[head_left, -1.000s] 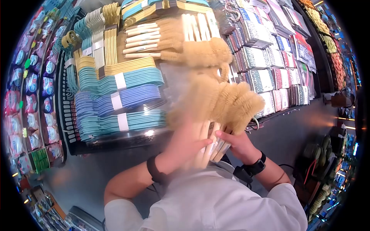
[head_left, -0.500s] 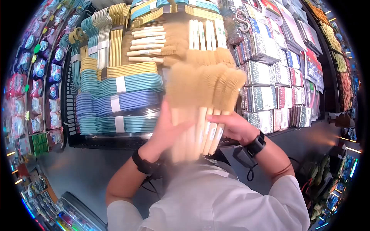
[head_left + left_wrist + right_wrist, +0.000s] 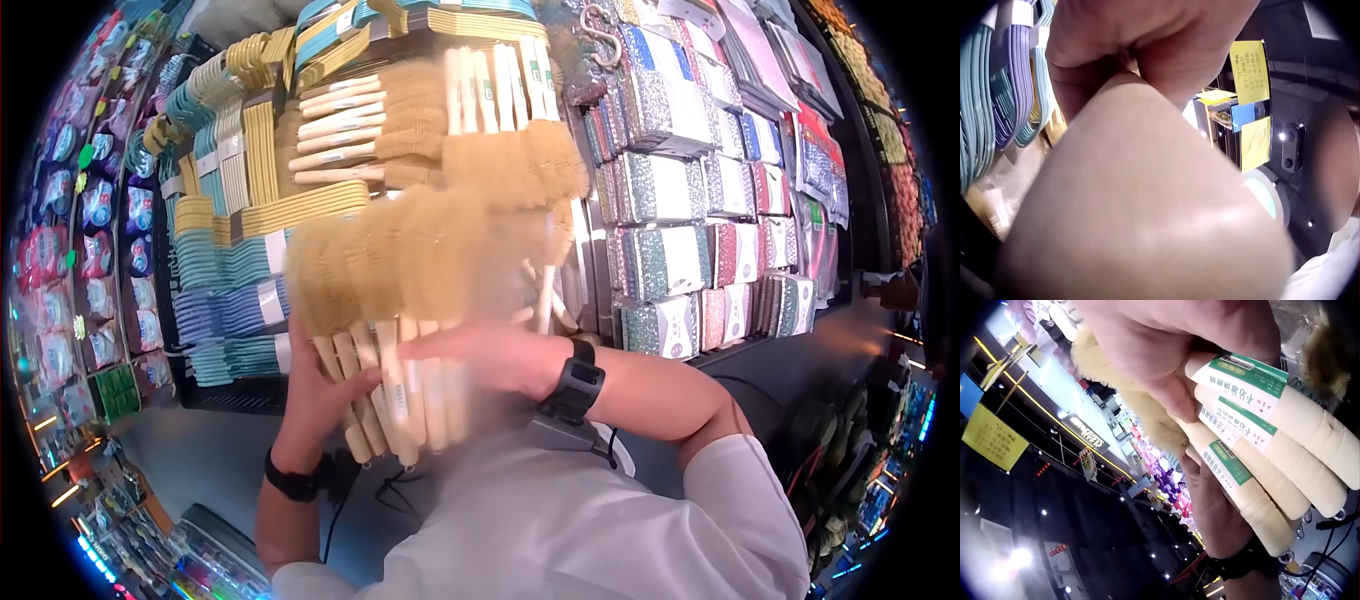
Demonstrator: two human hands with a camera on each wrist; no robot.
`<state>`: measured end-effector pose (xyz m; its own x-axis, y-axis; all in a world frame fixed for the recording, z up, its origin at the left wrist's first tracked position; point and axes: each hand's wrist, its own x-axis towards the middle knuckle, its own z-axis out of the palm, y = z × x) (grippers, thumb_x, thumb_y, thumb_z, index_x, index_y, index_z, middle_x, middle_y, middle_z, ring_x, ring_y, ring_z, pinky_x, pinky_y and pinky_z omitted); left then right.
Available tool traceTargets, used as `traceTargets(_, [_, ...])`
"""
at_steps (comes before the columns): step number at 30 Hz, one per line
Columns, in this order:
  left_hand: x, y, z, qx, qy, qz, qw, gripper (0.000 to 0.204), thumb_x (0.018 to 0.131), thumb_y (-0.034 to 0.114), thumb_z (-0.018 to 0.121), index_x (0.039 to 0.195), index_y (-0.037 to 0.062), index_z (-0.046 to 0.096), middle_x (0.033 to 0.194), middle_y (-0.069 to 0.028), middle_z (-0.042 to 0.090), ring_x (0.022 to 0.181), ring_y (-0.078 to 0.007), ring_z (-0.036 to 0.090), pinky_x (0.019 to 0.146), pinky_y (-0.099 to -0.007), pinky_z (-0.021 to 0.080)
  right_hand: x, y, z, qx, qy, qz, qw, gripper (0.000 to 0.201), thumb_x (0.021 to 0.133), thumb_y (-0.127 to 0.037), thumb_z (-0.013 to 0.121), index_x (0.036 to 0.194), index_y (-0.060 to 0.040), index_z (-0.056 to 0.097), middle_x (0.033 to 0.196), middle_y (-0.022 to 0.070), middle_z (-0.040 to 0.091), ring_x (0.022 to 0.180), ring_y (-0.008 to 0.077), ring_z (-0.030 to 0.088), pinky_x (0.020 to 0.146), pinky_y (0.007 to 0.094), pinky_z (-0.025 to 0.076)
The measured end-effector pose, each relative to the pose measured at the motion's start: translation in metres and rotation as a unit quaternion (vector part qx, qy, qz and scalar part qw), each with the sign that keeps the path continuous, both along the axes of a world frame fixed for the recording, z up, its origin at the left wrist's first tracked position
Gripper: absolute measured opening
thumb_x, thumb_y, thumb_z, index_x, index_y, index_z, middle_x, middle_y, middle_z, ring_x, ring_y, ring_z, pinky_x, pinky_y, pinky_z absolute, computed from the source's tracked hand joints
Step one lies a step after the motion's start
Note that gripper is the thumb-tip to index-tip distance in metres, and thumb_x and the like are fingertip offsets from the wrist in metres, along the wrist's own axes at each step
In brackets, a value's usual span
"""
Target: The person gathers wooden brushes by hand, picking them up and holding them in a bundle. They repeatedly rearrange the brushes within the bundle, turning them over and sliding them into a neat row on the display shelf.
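Note:
A bundle of pot brushes (image 3: 400,390) with pale wooden handles and fluffy tan bristle heads is held up in front of the body, bristles away from it. My left hand (image 3: 318,390) grips the bundle from its left side, thumb across the handles. From the right, my right hand (image 3: 480,355), blurred in the head view, holds the handles just below the bristles. Green-and-white labels (image 3: 1241,425) show on several handles in the right wrist view, below the right hand (image 3: 1179,344). Handle ends carry small metal rings (image 3: 1286,556).
More brushes (image 3: 510,130) lie at the back of the black crate (image 3: 220,395), beside stacked teal, purple and yellow hangers (image 3: 230,270). Packs of patterned cloths (image 3: 660,270) fill the right side. A shelf of packaged goods (image 3: 100,220) stands at the left.
Both hands and the brush bundle have shifted left in the head view and now overlap the hangers. The right hand has reached further across the handles.

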<state>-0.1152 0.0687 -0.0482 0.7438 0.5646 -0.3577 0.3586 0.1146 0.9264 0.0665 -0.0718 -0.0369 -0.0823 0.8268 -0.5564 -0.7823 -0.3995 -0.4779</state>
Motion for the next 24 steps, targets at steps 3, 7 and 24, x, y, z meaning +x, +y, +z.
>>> traceTargets(3, [-0.006,-0.003,-0.002,-0.053,0.015,0.005,0.998,0.107,0.065,0.007,0.083,0.146,0.0066,0.013,0.134,-0.0128,0.041,0.122,-0.0236,0.046,0.099,-0.0368,0.044,-0.004,0.000,-0.011,-0.027,-0.015,0.020,0.999,0.046,0.086,-0.005,0.063,0.130,-0.0024,0.049,0.124,0.0082,0.058,0.115,0.0203,0.055,0.097,0.0323,0.043])
traceTargets(7, [-0.001,-0.011,-0.022,-0.031,0.017,-0.012,0.999,0.108,0.066,0.008,0.083,0.146,0.0069,0.011,0.134,-0.0124,0.041,0.122,-0.0232,0.046,0.100,-0.0367,0.042,0.000,-0.007,-0.030,0.000,0.016,0.032,0.999,0.043,0.088,-0.011,0.063,0.129,-0.0020,0.052,0.123,0.0082,0.059,0.111,0.0180,0.056,0.095,0.0309,0.044])
traceTargets(24, [0.088,-0.038,-0.101,-0.032,-0.043,0.132,0.990,0.089,0.073,-0.004,0.075,0.138,0.0075,0.016,0.133,-0.0114,0.041,0.122,-0.0212,0.045,0.100,-0.0345,0.043,0.113,0.034,-0.079,-0.104,-0.085,0.175,0.975,0.028,0.084,-0.008,0.068,0.106,0.0070,0.062,0.100,0.0129,0.068,0.083,0.0170,0.066,0.069,0.0262,0.053])
